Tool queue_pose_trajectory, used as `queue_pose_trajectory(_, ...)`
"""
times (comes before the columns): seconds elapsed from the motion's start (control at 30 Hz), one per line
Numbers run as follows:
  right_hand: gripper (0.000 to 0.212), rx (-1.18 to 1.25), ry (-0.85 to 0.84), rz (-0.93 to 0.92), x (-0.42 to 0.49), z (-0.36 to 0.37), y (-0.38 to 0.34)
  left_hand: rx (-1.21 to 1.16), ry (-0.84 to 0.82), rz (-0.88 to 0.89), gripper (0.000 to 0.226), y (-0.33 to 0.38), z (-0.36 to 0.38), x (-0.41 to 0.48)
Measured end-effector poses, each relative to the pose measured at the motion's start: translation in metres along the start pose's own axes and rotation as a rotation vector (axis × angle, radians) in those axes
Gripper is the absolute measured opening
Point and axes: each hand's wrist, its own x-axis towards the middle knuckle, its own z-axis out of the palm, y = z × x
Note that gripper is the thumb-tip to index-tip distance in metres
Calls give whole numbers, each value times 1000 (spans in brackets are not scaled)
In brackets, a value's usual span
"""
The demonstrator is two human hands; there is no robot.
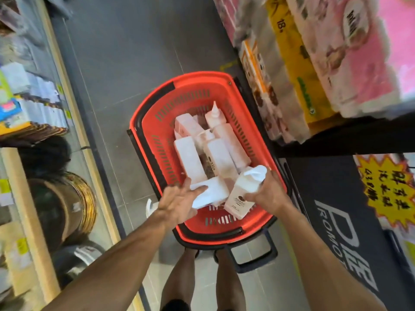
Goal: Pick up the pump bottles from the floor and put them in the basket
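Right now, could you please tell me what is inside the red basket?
Several white pump bottles lie piled in the red basket. The right hand holds another bottle at its near end. What lies under the pile is covered.

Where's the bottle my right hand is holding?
In the head view, the bottle is gripped by the right hand, over the near right corner of the red basket.

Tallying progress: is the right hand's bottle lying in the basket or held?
Held: the right hand grips the bottle, tilted, over the basket's near end, not yet set down.
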Motion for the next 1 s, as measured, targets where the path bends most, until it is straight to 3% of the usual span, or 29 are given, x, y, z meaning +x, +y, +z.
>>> queue_pose_trajectory(0.1, 90, 55, 36, 40, 18, 6, 12, 41, -15, 27, 76, -4, 14, 12)
queue_pose_trajectory(0.27, 78, 55, 356, 95, -10, 24, 11, 215, -21, 147, 51, 13, 29, 17)
queue_pose_trajectory(0.4, 69, 55, 444, 176, -27, 28, 28, 265, -33, 160, 51, 25, 31, 13)
queue_pose_trajectory(0.6, 53, 65, 397, 214, -73, 30, 37, 147, 41, 160, 53, 43, 11, -10)
queue_pose_trajectory(0.77, 54, 34, 319, 236, -125, 23, 28, 119, 34, 126, 56, 44, -21, -48)
queue_pose_trajectory(1.0, 39, -118, 198, 114, -202, -38, -5, 138, 145, 132, 54, 32, -95, -136)
